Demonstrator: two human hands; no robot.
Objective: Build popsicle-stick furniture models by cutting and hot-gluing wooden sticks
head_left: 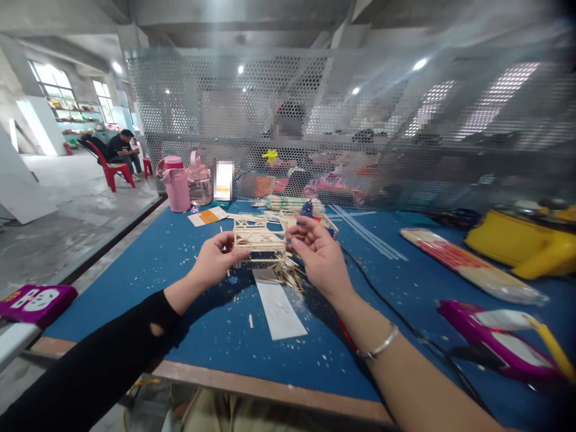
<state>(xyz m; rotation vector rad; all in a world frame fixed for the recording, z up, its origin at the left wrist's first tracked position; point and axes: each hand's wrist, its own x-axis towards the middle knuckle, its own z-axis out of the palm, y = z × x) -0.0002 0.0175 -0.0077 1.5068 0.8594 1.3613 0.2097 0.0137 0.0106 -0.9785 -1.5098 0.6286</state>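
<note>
A small model frame of thin wooden sticks (260,240) is held up over the table, level and facing me. My left hand (220,255) is closed on its left end, thumb in front. At the right end, my right hand (321,255) pinches with thumb and forefinger, its other fingers loosely curled. Whether a small loose piece is also between those fingertips cannot be made out. Below the frame lie a pile of cut sticks (290,275) and a white paper strip (279,312). Behind my right fingers shows a blue-topped tool (308,209), mostly hidden.
A black cable (373,288) crosses the blue table (148,324) on the right. Further right lie a bagged stick bundle (472,264), a purple device (499,342) and a yellow bag (499,237). A pink flask (175,186) stands before the perforated screen (216,108).
</note>
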